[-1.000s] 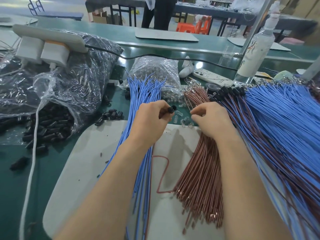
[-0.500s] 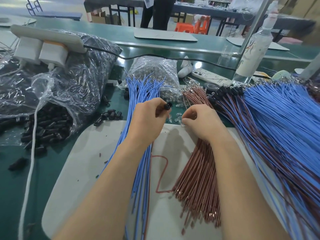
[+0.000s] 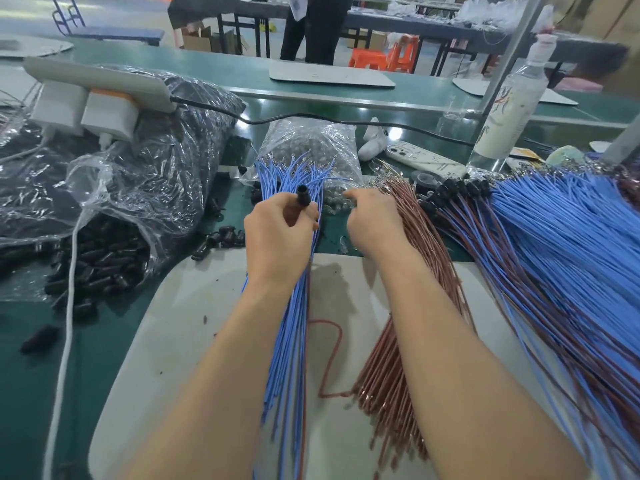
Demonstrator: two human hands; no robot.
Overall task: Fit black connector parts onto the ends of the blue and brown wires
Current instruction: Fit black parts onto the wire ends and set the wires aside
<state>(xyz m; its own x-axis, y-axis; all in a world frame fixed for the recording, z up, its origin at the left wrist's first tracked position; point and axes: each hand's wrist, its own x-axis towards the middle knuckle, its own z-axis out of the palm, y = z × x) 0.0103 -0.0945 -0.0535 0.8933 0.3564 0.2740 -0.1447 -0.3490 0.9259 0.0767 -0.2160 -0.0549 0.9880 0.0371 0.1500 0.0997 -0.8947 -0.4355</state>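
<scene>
Fingers on your left hand (image 3: 277, 237) pinch a black connector (image 3: 302, 197); can't tell what your right hand's (image 3: 372, 221) curled fingers hold. The plastic bag (image 3: 145, 181) is full of loose connectors (image 3: 97, 261).

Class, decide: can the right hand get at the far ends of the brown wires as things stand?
Probably yes: the right hand rests beside the brown wires near their ends, nothing covers them, and the left hand with its black connector is apart.

Bare forearms (image 3: 207, 375) — bare hands (image 3: 277, 233)
</scene>
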